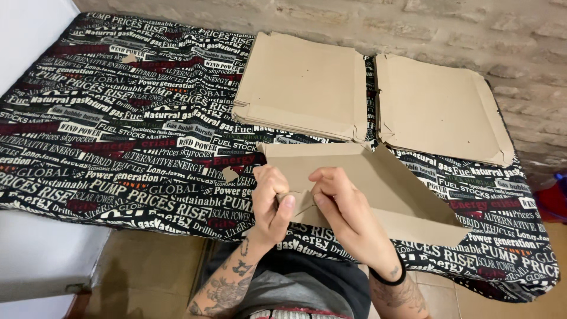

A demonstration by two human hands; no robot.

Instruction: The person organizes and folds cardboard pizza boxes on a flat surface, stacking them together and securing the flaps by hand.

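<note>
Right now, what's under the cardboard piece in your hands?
Under the cardboard piece lies the printed black tablecloth, visible all around its edges. Both hands, left hand and right hand, pinch its near corner. Whatever sits directly beneath the sheet is covered.

The left hand and the right hand cover the near corner of the cardboard sheet, so the fold under the fingers cannot be seen. Whether the fingertips pinch the flap or just press it is hard to tell. Both forearms run off the bottom edge. Past the fingers, the flat cardboard stack hides how many sheets it has. The printed cloth is cut off at the right.
</note>
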